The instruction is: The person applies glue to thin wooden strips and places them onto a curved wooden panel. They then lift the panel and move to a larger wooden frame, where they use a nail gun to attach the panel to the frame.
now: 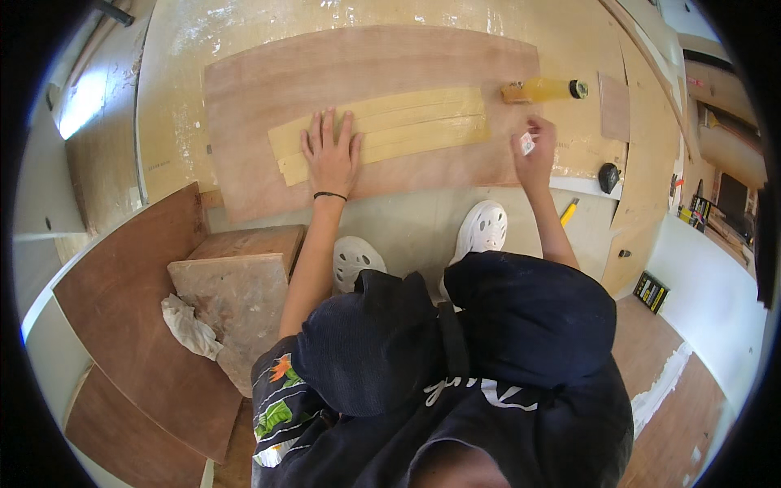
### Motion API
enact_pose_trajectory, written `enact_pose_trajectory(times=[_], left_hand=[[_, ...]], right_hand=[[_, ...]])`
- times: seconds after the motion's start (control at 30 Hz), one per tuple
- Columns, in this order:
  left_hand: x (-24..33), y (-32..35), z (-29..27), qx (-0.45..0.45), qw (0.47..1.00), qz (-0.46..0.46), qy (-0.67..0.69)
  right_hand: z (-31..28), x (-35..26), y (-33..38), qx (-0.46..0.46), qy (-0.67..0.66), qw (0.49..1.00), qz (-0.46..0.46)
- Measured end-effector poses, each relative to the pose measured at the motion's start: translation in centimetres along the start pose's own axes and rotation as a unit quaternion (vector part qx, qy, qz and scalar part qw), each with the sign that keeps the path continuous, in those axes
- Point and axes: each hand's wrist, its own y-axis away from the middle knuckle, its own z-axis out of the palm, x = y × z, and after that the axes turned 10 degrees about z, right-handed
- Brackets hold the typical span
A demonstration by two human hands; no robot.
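The left hand (329, 154) lies flat, fingers spread, on pale yellow strips (382, 130) across a brown plywood sheet (366, 73). The right hand (533, 150) pinches a small white packet (527, 144). A yellow bottle (543, 89) lies just beyond; a black-and-yellow box (651, 291) sits at right.

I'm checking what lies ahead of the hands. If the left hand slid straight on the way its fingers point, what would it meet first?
The left hand lies flat on the pale yellow strips, fingers pointing away from the person. Ahead is only bare brown plywood sheet, then probably its far edge; the way looks free.
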Motion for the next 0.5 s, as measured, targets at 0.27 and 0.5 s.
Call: enact_pose_trajectory(times=[0.27, 0.5], left_hand=[[0.2, 0.1, 0.0, 0.007, 1.000, 0.000, -0.029], [0.3, 0.2, -0.6, 0.015, 1.000, 0.002, -0.025]], right_hand=[[4.7, -5.4, -1.5, -0.184, 0.102, 0.937, -0.278], [6.5, -6.3, -1.7, -0.222, 0.100, 0.918, -0.313]])
